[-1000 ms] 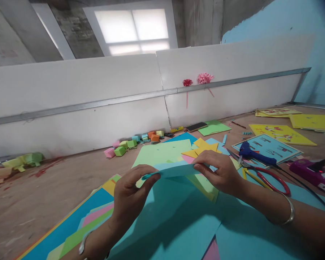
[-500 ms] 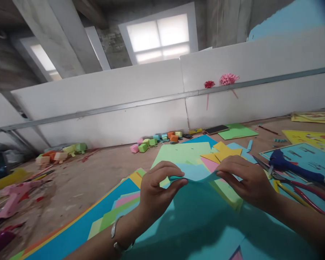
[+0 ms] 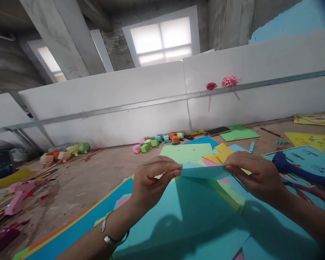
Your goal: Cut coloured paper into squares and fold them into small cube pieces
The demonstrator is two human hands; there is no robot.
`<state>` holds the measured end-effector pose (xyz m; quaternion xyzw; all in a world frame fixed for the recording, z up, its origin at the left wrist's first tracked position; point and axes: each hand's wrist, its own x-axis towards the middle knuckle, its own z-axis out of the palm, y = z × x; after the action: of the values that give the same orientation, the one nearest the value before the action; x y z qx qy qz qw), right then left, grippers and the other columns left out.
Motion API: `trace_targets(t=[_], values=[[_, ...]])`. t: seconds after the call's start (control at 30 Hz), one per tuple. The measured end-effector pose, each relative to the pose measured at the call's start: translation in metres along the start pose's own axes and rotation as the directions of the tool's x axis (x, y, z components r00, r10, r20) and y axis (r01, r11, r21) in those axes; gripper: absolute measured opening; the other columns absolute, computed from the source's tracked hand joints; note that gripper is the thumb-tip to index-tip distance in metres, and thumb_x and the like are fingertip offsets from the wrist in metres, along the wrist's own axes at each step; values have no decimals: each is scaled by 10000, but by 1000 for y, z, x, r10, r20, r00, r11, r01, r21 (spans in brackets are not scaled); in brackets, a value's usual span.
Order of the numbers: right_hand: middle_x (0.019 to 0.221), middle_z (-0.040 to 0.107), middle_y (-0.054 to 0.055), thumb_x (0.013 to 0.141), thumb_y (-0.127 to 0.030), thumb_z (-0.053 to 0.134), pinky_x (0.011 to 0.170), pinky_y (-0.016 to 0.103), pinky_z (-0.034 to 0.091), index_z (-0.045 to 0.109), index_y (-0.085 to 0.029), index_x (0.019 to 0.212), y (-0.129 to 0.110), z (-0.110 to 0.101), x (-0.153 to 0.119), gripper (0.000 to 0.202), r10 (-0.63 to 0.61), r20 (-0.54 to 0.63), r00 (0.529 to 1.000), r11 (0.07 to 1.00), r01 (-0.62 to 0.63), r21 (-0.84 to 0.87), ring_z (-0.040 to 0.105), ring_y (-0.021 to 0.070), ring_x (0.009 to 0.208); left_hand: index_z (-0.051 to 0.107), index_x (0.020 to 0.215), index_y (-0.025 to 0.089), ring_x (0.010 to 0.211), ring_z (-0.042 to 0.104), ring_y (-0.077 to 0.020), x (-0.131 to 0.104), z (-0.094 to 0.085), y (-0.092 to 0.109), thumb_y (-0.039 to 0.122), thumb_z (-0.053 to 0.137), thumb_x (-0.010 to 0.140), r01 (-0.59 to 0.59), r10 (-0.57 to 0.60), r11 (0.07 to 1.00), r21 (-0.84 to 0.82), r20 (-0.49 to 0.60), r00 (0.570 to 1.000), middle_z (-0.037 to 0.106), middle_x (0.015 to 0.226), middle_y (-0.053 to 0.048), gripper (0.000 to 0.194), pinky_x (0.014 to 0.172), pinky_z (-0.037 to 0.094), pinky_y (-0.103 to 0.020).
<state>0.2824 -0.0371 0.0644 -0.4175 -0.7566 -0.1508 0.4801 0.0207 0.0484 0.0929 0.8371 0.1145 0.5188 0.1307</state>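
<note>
A narrow piece of light blue paper [image 3: 203, 172] is stretched between both hands above the sheets. My left hand [image 3: 154, 175] pinches its left end between thumb and fingers, with a silver bangle on the wrist. At the other end my right hand [image 3: 253, 173] pinches the paper in the same way. Beneath lies a large turquoise sheet [image 3: 197, 216] with shadows of the hands and head across it. Just beyond the strip rest a pale green sheet [image 3: 185, 151] and folded yellow-orange paper pieces [image 3: 219, 153].
Small coloured paper cubes [image 3: 151, 142] line the white partition [image 3: 111, 126], near a phone [image 3: 218, 131]. To the right are a dark blue glue gun [image 3: 298, 169] and red-handled scissors [image 3: 311, 193]. A pink glue gun [image 3: 18, 196] and purple tool [image 3: 2, 238] lie left.
The paper strip has been drawn straighter and its light blue face now tilts toward me. My hands have moved slightly apart.
</note>
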Motion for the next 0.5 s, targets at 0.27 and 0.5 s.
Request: trace_targets(t=[0.27, 0.5], values=[[754, 687, 12, 868, -128, 627, 716, 296, 518, 646, -209, 865, -11, -10, 6, 83, -63, -34, 997, 998, 63, -11, 646, 169, 757, 755, 928, 238, 828, 711, -181, 6, -13, 13, 112, 696, 827, -162, 164, 977, 138, 2, 987, 758, 801, -18, 172, 733, 593, -310], [747, 687, -1, 858, -114, 634, 696, 294, 526, 638, -226, 863, -12, -14, 10, 113, -107, -80, 991, 991, 100, -90, 653, 166, 735, 749, 911, 235, 885, 707, -181, 7, -15, 15, 206, 639, 877, 4, -8, 984, 176, 23, 1000, 768, 885, -21, 118, 808, 563, -305]])
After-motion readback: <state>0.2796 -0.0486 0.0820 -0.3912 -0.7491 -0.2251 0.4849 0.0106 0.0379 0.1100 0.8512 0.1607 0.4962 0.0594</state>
